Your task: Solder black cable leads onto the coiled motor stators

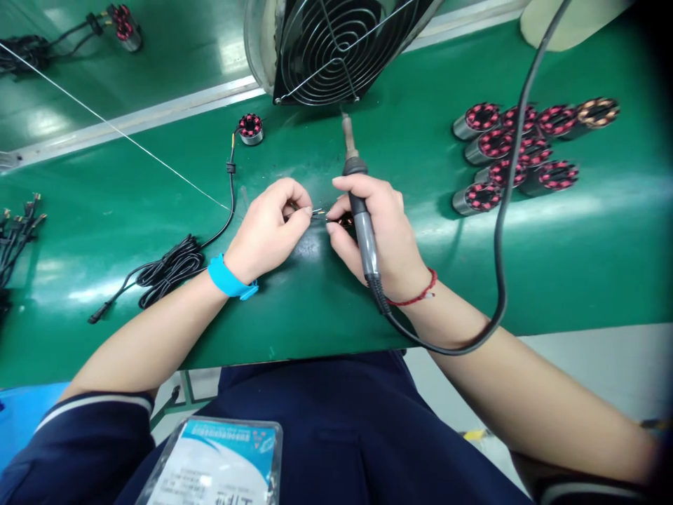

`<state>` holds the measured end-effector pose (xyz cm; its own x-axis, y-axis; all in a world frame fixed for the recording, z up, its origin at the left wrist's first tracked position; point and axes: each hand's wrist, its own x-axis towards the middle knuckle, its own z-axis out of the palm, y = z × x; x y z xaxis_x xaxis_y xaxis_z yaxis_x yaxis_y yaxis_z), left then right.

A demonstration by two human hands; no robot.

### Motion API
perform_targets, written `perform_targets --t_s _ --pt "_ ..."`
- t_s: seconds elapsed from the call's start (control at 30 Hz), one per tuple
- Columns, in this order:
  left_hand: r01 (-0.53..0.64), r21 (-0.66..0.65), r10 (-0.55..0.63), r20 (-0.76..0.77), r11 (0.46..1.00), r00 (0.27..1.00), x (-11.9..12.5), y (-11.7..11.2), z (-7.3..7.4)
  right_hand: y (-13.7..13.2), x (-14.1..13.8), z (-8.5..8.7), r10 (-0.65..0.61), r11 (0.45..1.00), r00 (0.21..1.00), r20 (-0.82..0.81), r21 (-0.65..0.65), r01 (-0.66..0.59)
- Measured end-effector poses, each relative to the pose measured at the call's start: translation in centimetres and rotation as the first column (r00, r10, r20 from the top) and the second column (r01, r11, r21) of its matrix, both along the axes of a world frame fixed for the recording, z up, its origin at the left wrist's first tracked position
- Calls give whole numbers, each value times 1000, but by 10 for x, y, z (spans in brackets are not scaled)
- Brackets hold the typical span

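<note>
My left hand (276,224), with a blue band at its wrist, is closed in a pinch on thin wires (318,212) whose bare ends point to the right. My right hand (381,228) is wrapped round a soldering iron (362,231), its tip pointing away from me towards the fan. Between the right thumb and fingers shows a small dark piece with copper colour (345,220), mostly hidden; it looks like part of a wound motor stator. The two hands' fingertips almost meet over the table.
A caged fan (339,52) stands at the back. Several wound stators (491,144) are grouped at right. One stator (251,129) joins a coiled black cable (176,270) at left. The iron's cord (499,259) loops over my right forearm. More cables (18,238) lie far left on the green table (315,315).
</note>
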<state>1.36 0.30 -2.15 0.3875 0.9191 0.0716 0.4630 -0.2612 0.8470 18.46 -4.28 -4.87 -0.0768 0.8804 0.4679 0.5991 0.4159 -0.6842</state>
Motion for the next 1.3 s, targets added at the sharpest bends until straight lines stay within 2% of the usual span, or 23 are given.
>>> perform_targets --t_s 0.1,0.3,0.63,0.83,1.1,1.3 --pt "25 22 -25 -14 999 1000 -1 -1 4 2 -2 0 23 1000 999 -32 9 -23" --pt "82 49 -80 -42 995 996 -3 -2 9 4 -5 -1 47 995 974 -222 -76 -66" --pt "178 173 -156 -132 969 979 -3 -2 14 4 -3 2 78 992 963 -257 -73 -100" --pt "229 258 -189 -172 939 967 -2 -5 13 3 1 4 81 987 976 -204 -120 -108" --pt "170 204 -132 -185 964 974 1 -5 7 2 23 8 208 974 978 15 -92 -206" --pt "153 177 -126 -151 972 980 1 -4 7 6 21 8 185 982 980 76 -63 -181"
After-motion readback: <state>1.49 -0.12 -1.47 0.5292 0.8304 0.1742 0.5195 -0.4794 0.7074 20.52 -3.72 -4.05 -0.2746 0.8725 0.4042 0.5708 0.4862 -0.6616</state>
